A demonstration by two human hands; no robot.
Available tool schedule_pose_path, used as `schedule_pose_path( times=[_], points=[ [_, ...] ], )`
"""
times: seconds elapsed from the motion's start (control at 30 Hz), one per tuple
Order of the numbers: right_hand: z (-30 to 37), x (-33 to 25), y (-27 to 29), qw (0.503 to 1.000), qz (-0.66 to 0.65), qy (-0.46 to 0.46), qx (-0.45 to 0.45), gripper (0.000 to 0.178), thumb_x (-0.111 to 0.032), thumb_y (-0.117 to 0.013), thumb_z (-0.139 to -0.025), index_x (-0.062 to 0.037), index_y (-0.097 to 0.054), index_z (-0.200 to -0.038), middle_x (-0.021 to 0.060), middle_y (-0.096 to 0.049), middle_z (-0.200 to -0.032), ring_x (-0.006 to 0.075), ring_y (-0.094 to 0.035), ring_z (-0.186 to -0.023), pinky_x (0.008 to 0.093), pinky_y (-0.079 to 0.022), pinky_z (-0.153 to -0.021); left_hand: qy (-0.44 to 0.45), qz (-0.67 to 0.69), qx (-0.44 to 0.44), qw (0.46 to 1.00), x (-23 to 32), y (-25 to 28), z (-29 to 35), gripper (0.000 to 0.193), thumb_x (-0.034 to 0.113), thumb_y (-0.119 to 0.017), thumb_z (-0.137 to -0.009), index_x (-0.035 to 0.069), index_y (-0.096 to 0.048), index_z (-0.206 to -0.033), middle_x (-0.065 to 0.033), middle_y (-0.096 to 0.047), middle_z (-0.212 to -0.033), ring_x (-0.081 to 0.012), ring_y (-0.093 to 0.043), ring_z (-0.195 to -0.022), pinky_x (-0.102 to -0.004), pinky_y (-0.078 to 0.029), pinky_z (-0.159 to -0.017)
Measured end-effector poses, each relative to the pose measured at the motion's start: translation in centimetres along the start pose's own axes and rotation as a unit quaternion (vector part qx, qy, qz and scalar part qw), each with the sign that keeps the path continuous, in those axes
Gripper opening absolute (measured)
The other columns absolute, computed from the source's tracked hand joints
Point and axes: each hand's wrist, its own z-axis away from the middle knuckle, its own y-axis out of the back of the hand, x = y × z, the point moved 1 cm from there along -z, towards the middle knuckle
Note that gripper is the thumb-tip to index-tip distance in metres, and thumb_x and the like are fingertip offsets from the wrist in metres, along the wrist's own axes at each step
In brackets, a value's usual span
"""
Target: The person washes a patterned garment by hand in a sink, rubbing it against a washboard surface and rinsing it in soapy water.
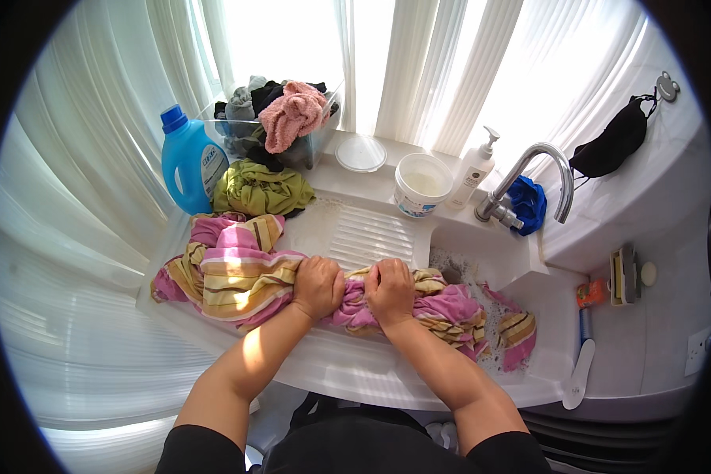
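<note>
A long pink, yellow and olive striped cloth [229, 272] lies twisted across the white sink top. My left hand [318, 286] and my right hand [389, 290] both grip its wrung middle, side by side, knuckles up. The cloth's right end [513, 332] hangs wet into the sink basin [541, 304], among suds. Behind my hands is the ribbed washboard surface [375, 235] of the sink.
A blue detergent bottle [188, 162], an olive green garment [261, 189], a clear bin of clothes [280, 118], a white tub [422, 185] with its lid [361, 153] beside it, a pump bottle [472, 170], a chrome tap [529, 186] and a blue cloth [528, 202] line the back ledge.
</note>
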Motion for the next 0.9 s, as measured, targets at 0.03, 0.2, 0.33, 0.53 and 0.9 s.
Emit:
schedule_pose_path(
  times=[0.03,0.2,0.33,0.53,0.9],
  points=[
    [-1.6,0.4,-1.0,1.000,0.028,-0.001,0.010,0.012,-0.018,-0.062,-0.084,-0.0057,-0.061,-0.085,0.0127,-0.060,-0.089,0.0331,-0.059,-0.086,0.0446,-0.047,-0.078,0.016,-0.025,0.029,0.999,-1.0,-1.0,-1.8,0.017,0.021,-0.061,-0.084,0.006,-0.061,-0.092,-0.0134,-0.063,-0.089,-0.0357,-0.058,-0.088,-0.0460,-0.043,-0.081],
    [-4.0,0.7,0.5,0.931,0.003,-0.122,-0.343,0.050,-0.047,-0.061,-0.088,-0.0035,-0.065,-0.114,0.0117,-0.063,-0.112,0.0345,-0.057,-0.110,0.0602,-0.033,-0.102,0.207,0.099,-0.229,0.946,-0.8,1.4,-4.9,0.042,0.044,-0.062,-0.086,0.011,-0.070,-0.113,-0.0169,-0.065,-0.105,-0.0360,-0.058,-0.105,-0.0583,-0.037,-0.099],
    [4.4,0.3,6.9,0.969,0.005,0.146,-0.198,0.102,-0.064,-0.075,-0.067,-0.0083,-0.037,-0.143,0.0197,-0.042,-0.135,0.0388,-0.042,-0.126,0.0623,-0.021,-0.109,-0.009,-0.016,-0.118,0.993,5.3,5.0,1.1,0.070,0.066,-0.065,-0.078,0.012,-0.065,-0.123,-0.0185,-0.053,-0.121,-0.0387,-0.045,-0.121,-0.0616,-0.024,-0.106],
    [4.0,1.6,4.1,0.970,-0.013,0.205,-0.127,0.087,-0.067,-0.070,-0.062,-0.0080,-0.051,-0.123,0.0130,-0.056,-0.108,0.0316,-0.054,-0.100,0.0517,-0.036,-0.096,-0.005,-0.002,-0.022,1.000,5.3,2.1,2.4,0.051,0.055,-0.063,-0.080,0.009,-0.066,-0.100,-0.0105,-0.058,-0.102,-0.0320,-0.052,-0.103,-0.0475,-0.035,-0.091],
    [1.5,2.3,3.1,0.960,-0.018,0.202,-0.192,0.055,-0.056,-0.066,-0.072,-0.0045,-0.060,-0.091,0.0110,-0.057,-0.080,0.0291,-0.057,-0.079,0.0420,-0.042,-0.079,-0.038,0.035,-0.047,0.998,3.3,0.3,-0.3,0.025,0.028,-0.062,-0.083,0.009,-0.062,-0.067,-0.0095,-0.058,-0.072,-0.0292,-0.056,-0.073,-0.0426,-0.040,-0.074]
  ],
)
